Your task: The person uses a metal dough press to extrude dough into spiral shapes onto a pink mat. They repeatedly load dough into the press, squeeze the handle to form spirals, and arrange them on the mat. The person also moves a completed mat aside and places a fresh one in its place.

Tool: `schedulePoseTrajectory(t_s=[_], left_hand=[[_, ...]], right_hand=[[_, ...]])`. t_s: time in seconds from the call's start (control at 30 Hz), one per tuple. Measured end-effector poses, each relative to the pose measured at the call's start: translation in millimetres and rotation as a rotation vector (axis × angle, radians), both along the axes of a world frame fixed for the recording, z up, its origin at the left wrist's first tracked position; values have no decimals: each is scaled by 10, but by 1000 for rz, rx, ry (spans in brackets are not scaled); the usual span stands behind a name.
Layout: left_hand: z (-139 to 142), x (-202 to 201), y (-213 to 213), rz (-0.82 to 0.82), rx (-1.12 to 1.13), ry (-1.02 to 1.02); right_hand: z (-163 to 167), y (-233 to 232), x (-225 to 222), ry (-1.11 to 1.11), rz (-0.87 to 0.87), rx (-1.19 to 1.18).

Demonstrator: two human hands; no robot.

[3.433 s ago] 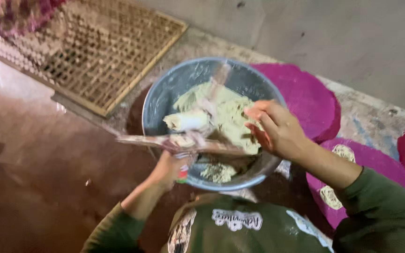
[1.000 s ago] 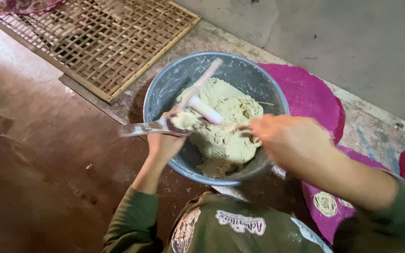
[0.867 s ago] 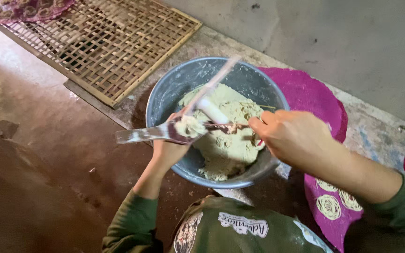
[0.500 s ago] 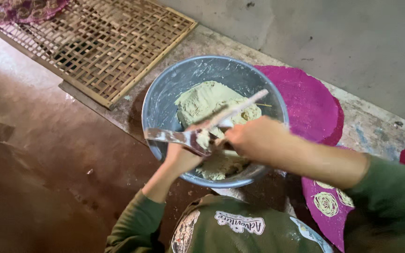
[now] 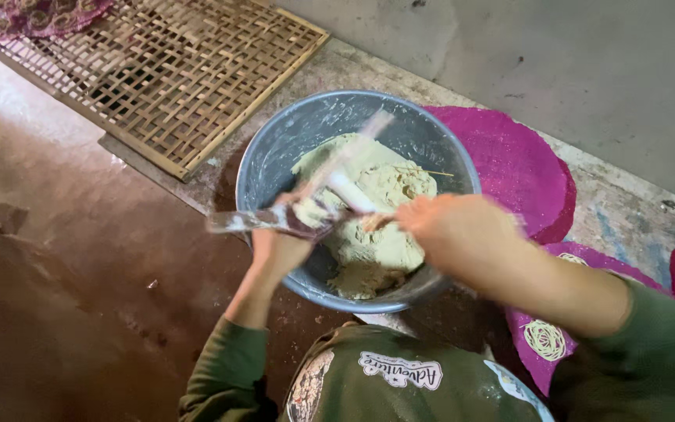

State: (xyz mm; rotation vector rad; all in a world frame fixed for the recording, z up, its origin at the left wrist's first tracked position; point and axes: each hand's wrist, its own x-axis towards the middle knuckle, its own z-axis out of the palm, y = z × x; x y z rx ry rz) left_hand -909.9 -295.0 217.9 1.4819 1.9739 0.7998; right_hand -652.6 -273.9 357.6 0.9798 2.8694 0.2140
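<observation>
Both hands [image 5: 283, 242] [image 5: 451, 227] grip dough-smeared tools over the dough bowl [image 5: 275, 148].

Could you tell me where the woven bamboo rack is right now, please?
In the head view, the woven bamboo rack lies flat on the floor at upper left, just beyond the grey bowl of dough.

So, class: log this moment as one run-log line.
left hand: holds flat tool | right hand: holds stick | dough: in grey bowl | pink mats: beside bowl | bamboo rack: behind
</observation>
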Motion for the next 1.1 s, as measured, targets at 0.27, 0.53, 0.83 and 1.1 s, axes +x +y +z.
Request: schedulePoseTrajectory(t_s=[0.27, 0.53, 0.83, 1.1], left_hand=[[-167, 39, 149, 60, 482, 117], [-259, -243, 219, 81, 710, 307], [-197, -315, 324, 76, 704, 397], [-181, -203, 489, 79, 616, 570]], right_hand=[[-924, -100, -436, 672, -78, -192], [-997, 85, 16, 806, -227, -658], [-1421, 72, -24, 901, 79, -815], [-1536, 369, -232, 743, -313, -789]])
